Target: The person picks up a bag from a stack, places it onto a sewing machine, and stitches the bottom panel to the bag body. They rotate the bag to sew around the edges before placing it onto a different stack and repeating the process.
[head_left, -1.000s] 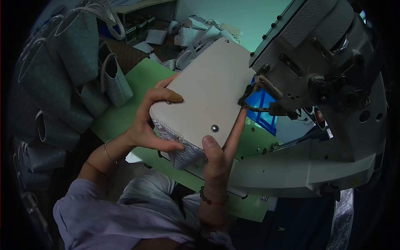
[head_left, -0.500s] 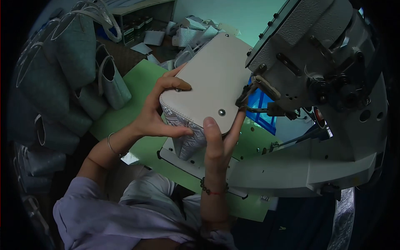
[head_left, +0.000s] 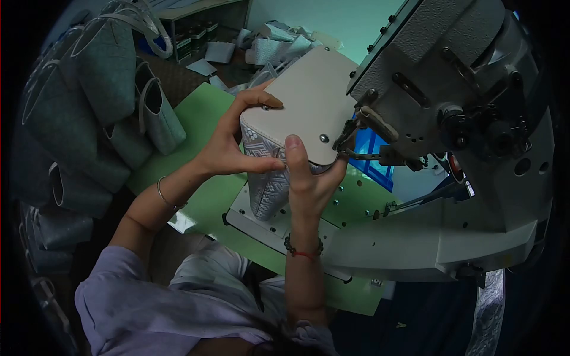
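Observation:
A bag point(head_left: 309, 98) with a smooth pale base and patterned silver-grey sides is held base-up, tilted, beside the sewing machine head point(head_left: 433, 77). My left hand point(head_left: 240, 139) grips its left corner, fingers over the base near a metal stud and thumb on the patterned side. My right hand point(head_left: 312, 172) holds the near right corner, its thumb on the seam edge and its fingers partly hidden behind the bag. The base's right edge lies at the machine's needle and presser parts point(head_left: 350, 139); whether the needle is in the material cannot be seen.
Many grey bags point(head_left: 107, 71) are piled at the left. Silver pieces point(head_left: 276, 47) lie beyond the green tabletop point(head_left: 202, 113), near a shelf point(head_left: 205, 9). The machine's arm point(head_left: 409, 243) extends across the right. A blue basket point(head_left: 374, 154) sits behind the needle area.
Both hands and the bag have shifted slightly up and away from me. The bag has turned a little, showing more of its patterned side.

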A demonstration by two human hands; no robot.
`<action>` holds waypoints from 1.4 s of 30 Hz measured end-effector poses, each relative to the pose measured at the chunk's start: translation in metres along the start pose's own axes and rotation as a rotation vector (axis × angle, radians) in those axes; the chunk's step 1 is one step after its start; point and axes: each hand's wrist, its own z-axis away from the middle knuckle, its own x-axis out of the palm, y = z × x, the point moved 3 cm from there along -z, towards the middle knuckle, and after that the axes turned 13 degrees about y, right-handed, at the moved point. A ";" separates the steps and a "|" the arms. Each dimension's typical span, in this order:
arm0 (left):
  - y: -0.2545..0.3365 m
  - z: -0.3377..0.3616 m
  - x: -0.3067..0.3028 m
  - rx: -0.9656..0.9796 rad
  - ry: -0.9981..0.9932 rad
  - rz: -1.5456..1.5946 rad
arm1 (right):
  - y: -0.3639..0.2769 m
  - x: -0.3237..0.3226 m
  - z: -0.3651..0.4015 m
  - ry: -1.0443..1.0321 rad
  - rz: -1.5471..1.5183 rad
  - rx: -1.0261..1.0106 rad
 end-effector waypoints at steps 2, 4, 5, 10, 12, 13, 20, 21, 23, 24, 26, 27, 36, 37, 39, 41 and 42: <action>-0.004 -0.003 0.002 0.032 0.009 0.000 | 0.001 0.000 -0.004 0.000 0.002 -0.016; -0.006 -0.005 0.002 0.059 0.017 -0.003 | 0.001 0.001 -0.006 0.001 0.003 -0.027; -0.007 -0.006 0.002 0.058 0.013 -0.007 | 0.001 0.002 -0.008 -0.008 -0.008 -0.022; -0.003 -0.004 0.008 -0.050 0.068 0.052 | -0.002 0.002 -0.012 -0.029 -0.033 0.018; -0.002 -0.001 0.008 -0.057 0.077 0.015 | -0.002 0.002 -0.014 -0.054 -0.044 0.037; -0.001 0.000 0.009 -0.058 0.078 0.013 | -0.003 0.002 -0.014 -0.055 -0.046 0.039; 0.014 0.015 0.017 -0.030 0.197 -0.071 | -0.006 -0.006 -0.017 -0.156 -0.069 0.179; 0.016 0.017 0.018 0.002 0.223 -0.118 | -0.005 -0.007 -0.019 -0.195 0.001 0.197; 0.018 0.022 0.019 -0.015 0.237 -0.150 | -0.005 -0.009 -0.020 -0.212 0.009 0.211; 0.019 0.025 0.020 -0.032 0.251 -0.182 | -0.005 -0.009 -0.020 -0.229 0.018 0.225; 0.025 0.027 0.022 -0.057 0.254 -0.217 | -0.004 -0.012 -0.020 -0.240 0.016 0.244; 0.028 0.028 0.023 -0.077 0.253 -0.253 | -0.003 -0.012 -0.021 -0.246 0.012 0.251; 0.052 0.046 0.036 0.015 0.271 -0.472 | -0.002 -0.013 -0.029 -0.383 -0.124 0.277; 0.056 0.047 0.038 0.015 0.267 -0.475 | -0.002 -0.014 -0.030 -0.382 -0.127 0.278; 0.065 0.052 0.044 0.053 0.269 -0.526 | -0.003 -0.017 -0.031 -0.430 -0.097 0.303; 0.073 0.060 0.051 0.065 0.282 -0.549 | -0.004 -0.021 -0.031 -0.439 -0.081 0.296; 0.078 0.064 0.053 0.077 0.302 -0.576 | -0.005 -0.022 -0.031 -0.454 -0.067 0.289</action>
